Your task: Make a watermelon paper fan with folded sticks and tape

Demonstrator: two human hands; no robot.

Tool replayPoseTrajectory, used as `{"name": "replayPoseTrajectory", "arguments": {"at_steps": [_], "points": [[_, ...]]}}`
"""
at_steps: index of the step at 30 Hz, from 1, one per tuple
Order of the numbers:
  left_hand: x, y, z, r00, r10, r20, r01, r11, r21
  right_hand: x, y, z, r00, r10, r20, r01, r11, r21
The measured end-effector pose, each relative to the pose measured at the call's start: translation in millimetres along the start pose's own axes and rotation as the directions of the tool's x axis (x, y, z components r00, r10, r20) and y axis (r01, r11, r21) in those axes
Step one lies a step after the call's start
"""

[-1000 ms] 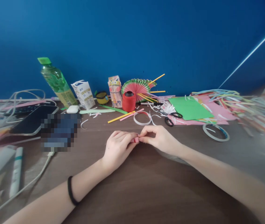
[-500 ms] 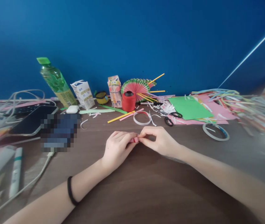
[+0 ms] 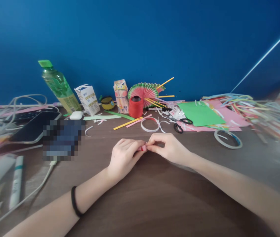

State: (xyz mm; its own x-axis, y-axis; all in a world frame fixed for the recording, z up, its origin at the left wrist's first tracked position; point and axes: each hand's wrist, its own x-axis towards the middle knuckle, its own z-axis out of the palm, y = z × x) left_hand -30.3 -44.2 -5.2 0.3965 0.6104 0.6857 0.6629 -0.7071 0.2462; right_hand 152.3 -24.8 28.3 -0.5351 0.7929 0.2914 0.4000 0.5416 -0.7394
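Note:
A small pink folded piece with a red band (image 3: 142,148) is pinched between the thumb and fingers of my left hand (image 3: 123,156). My right hand (image 3: 168,147) is closed in a pinch at the right end of that piece, its fingertips meeting the left ones. What the right fingertips hold is too small to make out. Just beyond the hands lies a white tape roll (image 3: 150,125) on its side, with a red thread spool (image 3: 136,107) standing behind it. Yellow and pink paper strips (image 3: 128,123) lie beside the spool.
Scissors (image 3: 183,125) and green paper (image 3: 201,113) lie right of centre, near another tape roll (image 3: 228,139). Along the blue wall stand a green bottle (image 3: 60,86), a carton (image 3: 87,99) and a paper fan (image 3: 144,92). A phone (image 3: 64,140) with a cable (image 3: 43,181) and a marker (image 3: 16,182) lie left.

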Motion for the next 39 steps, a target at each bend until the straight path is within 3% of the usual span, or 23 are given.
{"name": "replayPoseTrajectory", "arguments": {"at_steps": [3, 12, 22, 30, 36, 39], "points": [[-1, 0, -0.1, 1.0, 0.025, -0.006, -0.025, 1.0, 0.006, 0, 2, 0, 0.999, -0.032, -0.003, 0.032, 0.999, -0.021], [1, -1, 0.4, 0.997, 0.065, -0.029, -0.065, 0.998, 0.006, -5, 9, 5, 0.956, -0.294, -0.02, 0.286, 0.943, -0.167], [1, 1, -1.9, 1.0, 0.008, -0.002, -0.008, 1.0, -0.027, -6, 12, 10, 0.928, -0.355, -0.113, 0.33, 0.924, -0.19], [2, 2, -2.1, 0.999, -0.038, -0.01, 0.038, 0.999, -0.018, -7, 11, 12, 0.926, -0.328, -0.186, 0.297, 0.939, -0.175], [3, 2, -1.8, 0.999, -0.043, -0.015, 0.043, 0.999, 0.0, -6, 7, 8, 0.962, -0.228, -0.151, 0.22, 0.973, -0.067], [2, 1, -1.4, 0.999, -0.032, -0.014, 0.032, 1.0, 0.0, -5, 6, 5, 0.988, -0.114, -0.107, 0.114, 0.993, -0.004]]}}
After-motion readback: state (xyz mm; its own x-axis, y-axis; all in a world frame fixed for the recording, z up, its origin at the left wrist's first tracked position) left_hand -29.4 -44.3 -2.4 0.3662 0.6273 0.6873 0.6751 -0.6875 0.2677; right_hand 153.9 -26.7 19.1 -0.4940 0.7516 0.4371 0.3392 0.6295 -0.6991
